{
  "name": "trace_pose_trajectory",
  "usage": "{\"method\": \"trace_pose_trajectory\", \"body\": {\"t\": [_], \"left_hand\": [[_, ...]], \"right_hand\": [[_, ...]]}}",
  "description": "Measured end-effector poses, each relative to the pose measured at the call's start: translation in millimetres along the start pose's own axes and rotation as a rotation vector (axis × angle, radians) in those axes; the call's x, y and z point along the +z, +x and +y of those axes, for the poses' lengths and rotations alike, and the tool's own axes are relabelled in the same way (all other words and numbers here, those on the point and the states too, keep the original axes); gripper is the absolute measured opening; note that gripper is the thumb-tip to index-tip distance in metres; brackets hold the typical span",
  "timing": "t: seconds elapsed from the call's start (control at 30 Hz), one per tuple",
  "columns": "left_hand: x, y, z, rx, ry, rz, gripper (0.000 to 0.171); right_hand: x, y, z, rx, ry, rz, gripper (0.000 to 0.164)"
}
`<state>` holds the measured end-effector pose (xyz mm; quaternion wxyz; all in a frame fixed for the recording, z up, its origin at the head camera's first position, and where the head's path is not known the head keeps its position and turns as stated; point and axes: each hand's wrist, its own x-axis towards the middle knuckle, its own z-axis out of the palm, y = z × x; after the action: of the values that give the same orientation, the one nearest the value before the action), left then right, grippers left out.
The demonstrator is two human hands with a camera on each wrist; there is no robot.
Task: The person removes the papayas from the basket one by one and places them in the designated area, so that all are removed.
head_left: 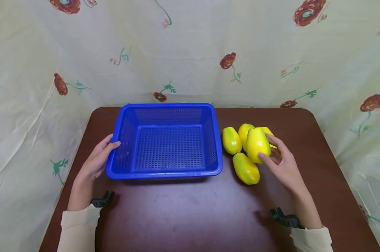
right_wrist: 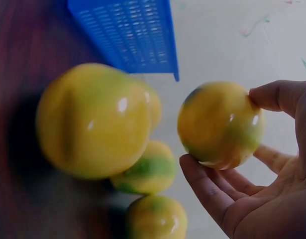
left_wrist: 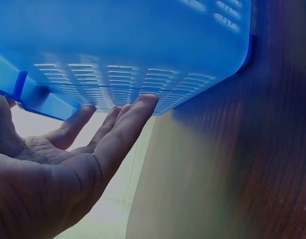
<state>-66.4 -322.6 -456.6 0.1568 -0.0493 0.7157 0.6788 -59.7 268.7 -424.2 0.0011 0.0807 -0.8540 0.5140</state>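
An empty blue plastic basket (head_left: 165, 174) with slotted walls sits on the table. My left hand (head_left: 96, 157) holds its left side, thumb over the rim and the other fingers along the outer wall; the left wrist view shows those fingers (left_wrist: 125, 127) against the slots. In my right hand (head_left: 282, 162) is a glossy yellow-green papaya (head_left: 257, 144), pinched between thumb and fingers above the others. Right of the basket lie more papayas: one near its wall (head_left: 231, 140), one in front (head_left: 246, 169), and others partly hidden behind the held papaya.
The dark brown table (head_left: 174, 213) has rounded far corners. A pale floral cloth (head_left: 190, 66) hangs behind and along both sides of it. Both wrists wear black bands.
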Motion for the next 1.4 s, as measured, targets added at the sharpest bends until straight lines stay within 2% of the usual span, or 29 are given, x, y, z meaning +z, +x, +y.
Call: {"method": "trace_pose_trajectory", "body": {"t": [0.27,0.57,0.83,1.03,1.4], "left_hand": [[1.4,2.1,1.3,-0.010,-0.016,0.007,0.066],[-0.4,0.2,-0.9,-0.033,0.005,0.001,0.069],[-2.0,2.4,-0.3,-0.004,-0.026,-0.005,0.067],[-4.8,2.8,-0.6,0.015,-0.065,-0.019,0.060],[-5.4,4.0,-3.1,-0.003,-0.064,-0.022,0.065]], "right_hand": [[-2.2,-13.6,13.7,0.078,-0.046,0.034,0.066],[-0.8,-28.6,29.5,0.093,-0.083,0.085,0.065],[-0.3,-36.9,36.3,0.127,-0.103,0.094,0.065],[3.3,-42.8,43.2,0.156,-0.093,0.067,0.066],[3.1,-49.6,51.7,0.172,-0.104,0.062,0.066]]}}
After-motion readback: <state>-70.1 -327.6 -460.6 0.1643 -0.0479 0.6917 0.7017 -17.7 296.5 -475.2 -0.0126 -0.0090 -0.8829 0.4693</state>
